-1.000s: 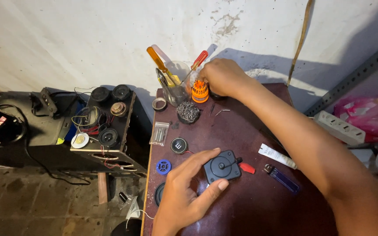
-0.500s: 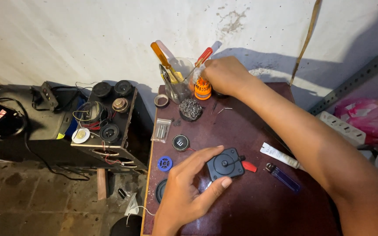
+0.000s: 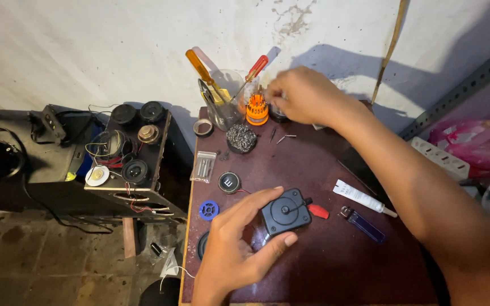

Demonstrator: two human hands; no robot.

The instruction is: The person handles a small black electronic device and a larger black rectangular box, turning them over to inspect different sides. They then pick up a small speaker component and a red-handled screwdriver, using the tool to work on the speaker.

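Note:
My left hand [image 3: 239, 249] holds a small black square device [image 3: 286, 212] against the dark red table [image 3: 336, 266], thumb and fingers around its left side. A red tab [image 3: 319, 211] sticks out on the device's right. My right hand [image 3: 304, 95] reaches to the table's back, beside an orange bit holder [image 3: 257, 109] full of screwdriver bits. Its fingers look pinched together; what they hold is hidden. A clear jar [image 3: 225, 102] with orange and red screwdrivers stands left of it.
On the table lie a wad of metal wool [image 3: 241, 137], a tape roll [image 3: 203, 127], a round black part [image 3: 229, 182], a blue gear [image 3: 208, 210], a white tube [image 3: 363, 198] and a blue lighter [image 3: 364, 224]. A black speaker box [image 3: 134, 156] with loose wires stands to the left.
My right hand has lifted slightly off the orange bit holder and shifted right. The left hand stays on the black device.

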